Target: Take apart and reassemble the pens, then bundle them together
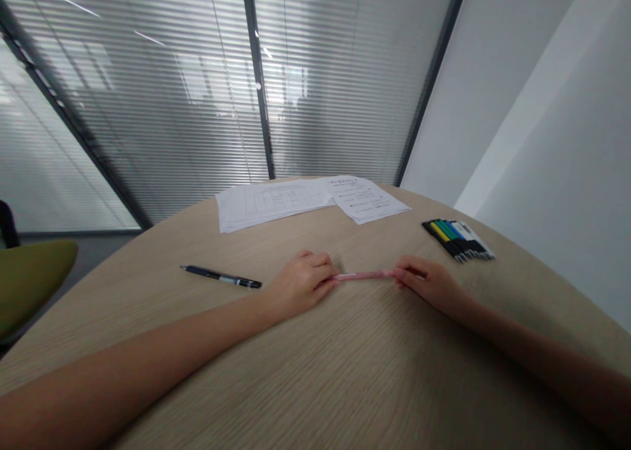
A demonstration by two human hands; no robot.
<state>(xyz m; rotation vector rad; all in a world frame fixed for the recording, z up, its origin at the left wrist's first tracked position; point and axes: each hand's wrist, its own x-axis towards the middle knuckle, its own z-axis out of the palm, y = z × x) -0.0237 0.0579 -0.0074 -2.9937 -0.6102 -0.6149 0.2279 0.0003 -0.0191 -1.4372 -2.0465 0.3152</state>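
Note:
A thin pink pen point(365, 276) lies level just above the wooden table point(315, 371), held at both ends. My left hand point(302, 282) is closed in a loose fist, pinching the pen's left end. My right hand point(428, 282) pinches the right end with curled fingers. Both forearms rest on the tabletop.
A dark blue pen point(221, 277) lies to the left of my left hand. A row of several coloured pens point(457, 238) sits at the right. Printed sheets of paper point(305, 200) lie at the far edge. A green chair point(29, 279) stands at the left, window blinds behind.

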